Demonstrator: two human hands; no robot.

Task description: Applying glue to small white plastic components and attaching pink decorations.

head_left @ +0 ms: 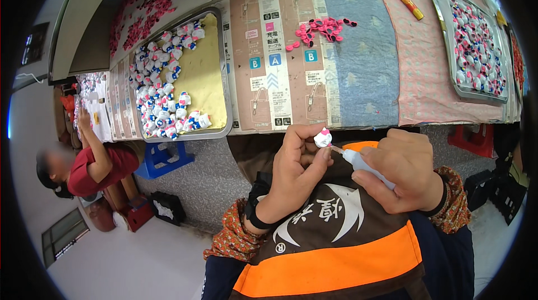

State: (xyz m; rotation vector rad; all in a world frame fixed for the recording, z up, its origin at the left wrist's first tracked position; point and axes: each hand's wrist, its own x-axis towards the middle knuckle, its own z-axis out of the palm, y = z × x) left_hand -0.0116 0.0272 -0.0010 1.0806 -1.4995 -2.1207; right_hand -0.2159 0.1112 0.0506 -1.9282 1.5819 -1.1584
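In my left hand [297, 168], a small white toy figure [323, 138] with a pink patch is pinched between thumb and fingers, just off the table's front edge. My right hand [402, 170] is wrapped round a white squeeze bottle [353, 158] with a thin nozzle. The nozzle tip points at the figure's lower side; whether it touches cannot be made out. Beyond my hands, a loose pile of small pink pieces [322, 31] with dark parts lies on the table covering.
On the left, a metal tray [226, 75] carries several white, pink and blue figures; another tray [449, 47] of figures stands at right. A yellow-orange tube [407, 3] lies beside it. Blue [162, 161] and red [471, 140] stools sit below. A person in red [106, 171] works at far left.
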